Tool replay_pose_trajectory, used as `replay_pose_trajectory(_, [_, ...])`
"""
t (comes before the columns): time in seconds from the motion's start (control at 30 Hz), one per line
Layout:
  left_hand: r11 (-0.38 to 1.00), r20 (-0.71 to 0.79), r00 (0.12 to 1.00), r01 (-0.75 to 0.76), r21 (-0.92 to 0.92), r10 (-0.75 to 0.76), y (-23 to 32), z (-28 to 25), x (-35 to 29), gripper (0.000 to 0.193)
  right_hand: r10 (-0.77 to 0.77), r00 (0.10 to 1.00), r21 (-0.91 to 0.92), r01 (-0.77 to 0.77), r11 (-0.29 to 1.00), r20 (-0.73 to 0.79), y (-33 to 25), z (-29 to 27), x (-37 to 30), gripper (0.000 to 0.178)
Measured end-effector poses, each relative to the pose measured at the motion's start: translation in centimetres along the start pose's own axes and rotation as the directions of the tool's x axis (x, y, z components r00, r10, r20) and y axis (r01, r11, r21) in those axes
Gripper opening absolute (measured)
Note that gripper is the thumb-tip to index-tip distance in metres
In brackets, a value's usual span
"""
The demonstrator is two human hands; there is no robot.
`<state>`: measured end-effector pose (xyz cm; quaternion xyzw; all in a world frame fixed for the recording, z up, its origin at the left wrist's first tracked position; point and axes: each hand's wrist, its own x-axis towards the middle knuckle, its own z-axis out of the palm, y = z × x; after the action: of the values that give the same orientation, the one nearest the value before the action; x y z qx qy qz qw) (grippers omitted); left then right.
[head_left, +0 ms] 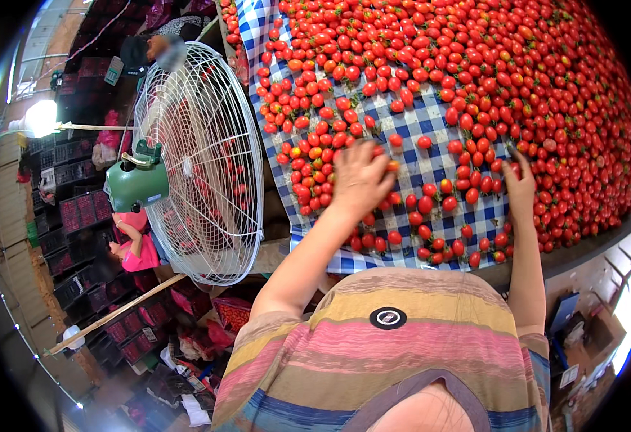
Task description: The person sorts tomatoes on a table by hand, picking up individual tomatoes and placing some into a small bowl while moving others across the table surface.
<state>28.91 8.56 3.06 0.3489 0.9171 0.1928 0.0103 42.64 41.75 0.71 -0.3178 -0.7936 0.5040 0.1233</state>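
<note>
A large heap of small red plum-shaped tomatoes [575, 122] covers much of a blue-and-white checked cloth [402, 122]. My left hand [362, 180] lies palm down over a loose cluster of tomatoes, its fingers a little apart. A red and an orange tomato [392, 166] show beside its fingers; what is under the palm is hidden. At the left edge of the main heap is my right hand [521, 183], thumb and fingers apart among the tomatoes. A small dark spot shows at its fingertips, too small to name.
Left of the cloth stands a large fan with a white wire guard [200, 165] and green motor [137, 185]. Beyond it are stacked dark crates [85, 212] and a person in a pink top [139, 252]. A wooden pole [114, 315] runs below the fan.
</note>
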Motion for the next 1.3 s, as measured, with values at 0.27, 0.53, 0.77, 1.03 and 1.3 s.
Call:
replay_pose_trajectory(0.27, [0.997, -0.302, 0.951, 0.070, 0.020, -0.060, -7.6, -4.9, 11.3, 0.038, -0.276, 0.726, -0.075, 0.410, 0.909, 0.630, -8.5, 10.9, -1.0, 0.044])
replay_pose_trajectory(0.53, [0.797, -0.081, 0.794, 0.594, -0.113, -0.603, -24.7, -3.1, 28.5, 0.073, -0.431, 0.902, -0.628, 0.331, 0.705, -0.008, -9.1, 4.1, 23.0, 0.041])
replay_pose_trajectory(0.77, [0.976, -0.116, 0.970, 0.205, -0.075, -0.212, -10.7, 3.1, 28.8, 0.040, -0.446, 0.848, -0.402, 0.529, 0.747, 0.287, -8.7, 13.8, 29.1, 0.045])
replay_pose_trajectory(1.03, [0.986, 0.016, 0.998, -0.050, -0.160, 0.053, -5.1, -0.3, 11.2, 0.032, -0.262, 0.640, -0.188, 0.547, 0.816, 0.723, -13.4, 14.0, 8.9, 0.050])
replay_pose_trajectory(1.3, [0.877, -0.276, 0.833, 0.470, -0.105, -0.479, -20.3, -4.6, 19.1, 0.061, -0.274, 0.939, -0.008, 0.281, 0.960, 0.208, -10.5, 6.3, 7.1, 0.040])
